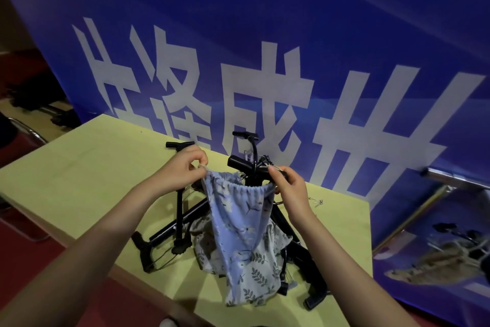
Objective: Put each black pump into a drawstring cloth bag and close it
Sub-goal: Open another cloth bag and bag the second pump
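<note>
**Both hands pinch the mouth of a blue floral bag above the pile of pumps**

Left hand [183, 165] has its fingers curled together, thumb and forefinger pinched on the gathered left corner of the drawstring cloth bag [238, 223], where a pale cord loop shows at the fingertips. Right hand [290, 188] is likewise closed, its fingertips clamped on the right corner of the bag's mouth, close against a black pump handle [245, 165] that rises just behind the opening. Between the two hands the ruffled mouth is stretched wide and the bag hangs down, blue with white flowers on top and grey with a leaf print lower down. Whether a pump already sits inside it cannot be told.

Under and behind the bag, several black pumps [169, 231] lie crossed over one another on the yellow-green table [87, 172], their T-handles and foot bars pointing in different directions; one further handle [245, 135] stands up toward the back. More leaf-print cloth [201, 244] lies bunched on the table, touching the hanging bag. A blue banner [265, 61] with large white characters stands just behind the table's far edge.
</note>
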